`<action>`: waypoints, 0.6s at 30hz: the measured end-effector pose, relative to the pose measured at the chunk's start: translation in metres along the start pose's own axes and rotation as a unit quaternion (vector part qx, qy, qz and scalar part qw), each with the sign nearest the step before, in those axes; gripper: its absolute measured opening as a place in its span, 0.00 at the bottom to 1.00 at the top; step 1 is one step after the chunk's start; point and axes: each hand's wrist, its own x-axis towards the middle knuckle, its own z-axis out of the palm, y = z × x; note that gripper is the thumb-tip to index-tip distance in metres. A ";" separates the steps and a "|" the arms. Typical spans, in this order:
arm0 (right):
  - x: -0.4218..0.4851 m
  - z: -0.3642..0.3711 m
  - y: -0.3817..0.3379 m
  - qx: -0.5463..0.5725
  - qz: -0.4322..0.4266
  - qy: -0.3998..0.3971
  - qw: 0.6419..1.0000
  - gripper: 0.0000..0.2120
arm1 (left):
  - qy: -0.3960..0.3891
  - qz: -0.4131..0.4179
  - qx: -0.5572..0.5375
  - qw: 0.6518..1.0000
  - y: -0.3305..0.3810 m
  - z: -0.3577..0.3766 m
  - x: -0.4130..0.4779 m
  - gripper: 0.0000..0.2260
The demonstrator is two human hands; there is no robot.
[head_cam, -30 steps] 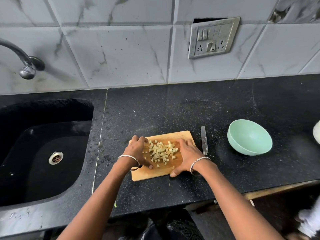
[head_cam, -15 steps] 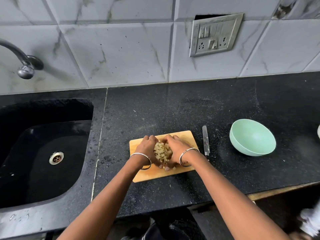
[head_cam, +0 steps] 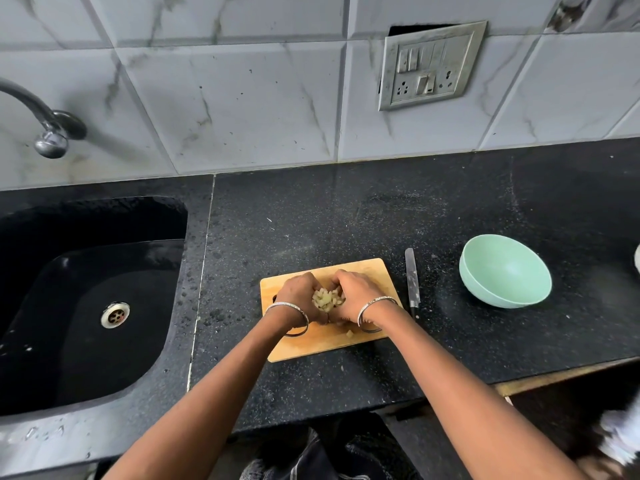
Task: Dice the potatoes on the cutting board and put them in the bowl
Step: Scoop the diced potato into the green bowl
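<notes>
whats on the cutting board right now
The left hand and right hand cup potato cubes on the cutting board; a loose cube lies nearby. Anything beneath the hands is hidden.

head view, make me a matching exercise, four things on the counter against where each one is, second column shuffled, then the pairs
1 knife
2 bowl
3 diced potato
4 cutting board

a cupped between the left hand and the right hand
b empty, right of the knife
c wooden, beneath both hands
d flat on the counter, just right of the cutting board

Pairs: 1-d; 2-b; 3-a; 4-c
</notes>
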 end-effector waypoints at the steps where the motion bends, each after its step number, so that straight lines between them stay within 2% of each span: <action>1: 0.000 -0.002 0.002 0.017 0.009 -0.003 1.000 0.28 | -0.008 -0.009 -0.015 1.000 0.001 -0.001 0.000 0.27; 5: -0.002 -0.009 0.005 0.145 0.060 -0.027 0.987 0.25 | -0.061 -0.041 -0.078 0.994 0.005 -0.010 0.001 0.26; 8: -0.005 -0.013 0.006 0.209 0.063 -0.048 0.975 0.23 | -0.099 -0.045 -0.103 0.989 0.011 -0.018 -0.001 0.24; 13: -0.011 -0.025 0.008 0.361 0.080 -0.102 0.924 0.15 | -0.141 -0.053 -0.165 0.975 0.015 -0.031 0.001 0.18; 18: -0.010 -0.036 0.011 0.398 0.068 -0.108 0.908 0.17 | -0.148 -0.059 -0.200 0.967 0.023 -0.039 0.006 0.18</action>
